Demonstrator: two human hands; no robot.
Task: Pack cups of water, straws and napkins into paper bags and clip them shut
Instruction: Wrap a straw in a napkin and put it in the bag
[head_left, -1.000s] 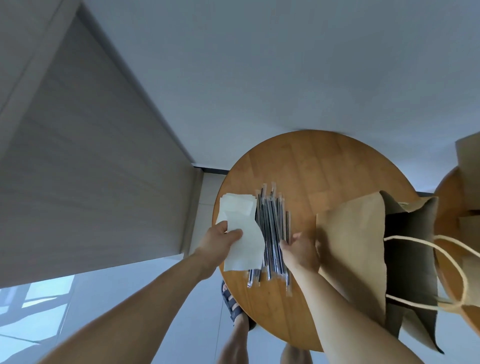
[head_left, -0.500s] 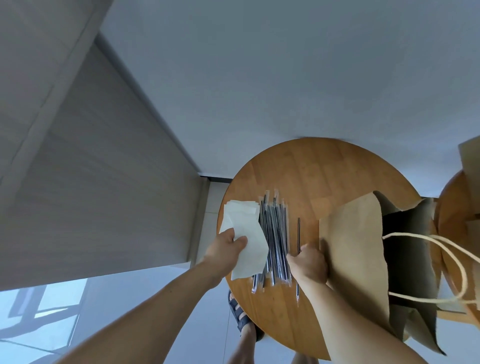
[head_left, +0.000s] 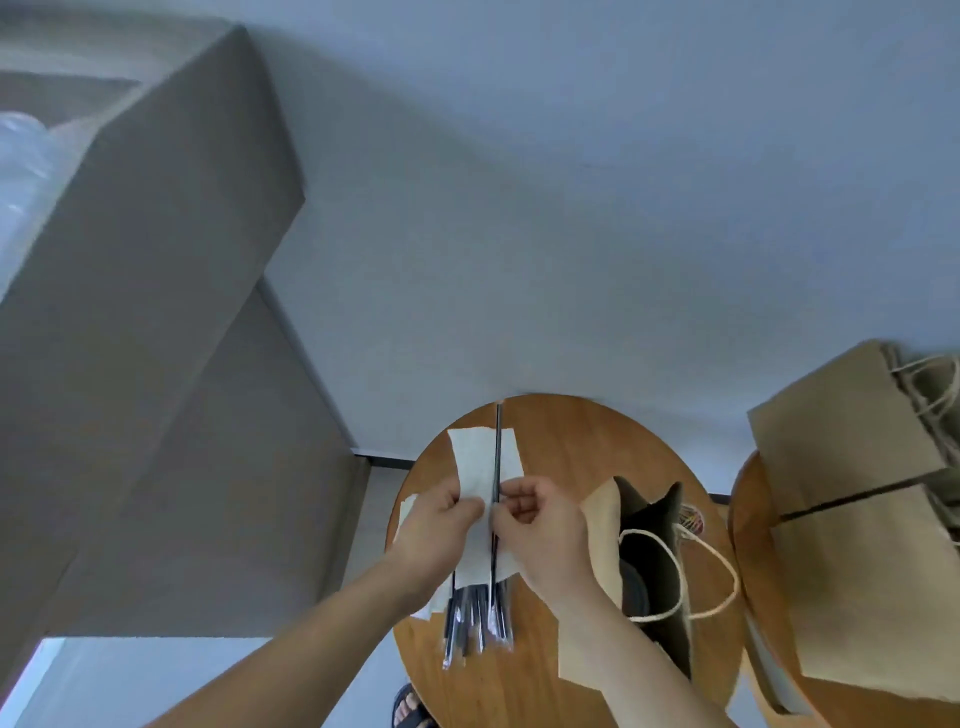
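A white napkin with one dark straw lying along it is held left of the open paper bag, above the tabletop. The left hand has its grip pinched on the napkin, and the right hand pinches the straw. Spare straws lie left of the bag, beneath the hands.

Straws lie on the table, left of the bag, seemingly beside napkins.
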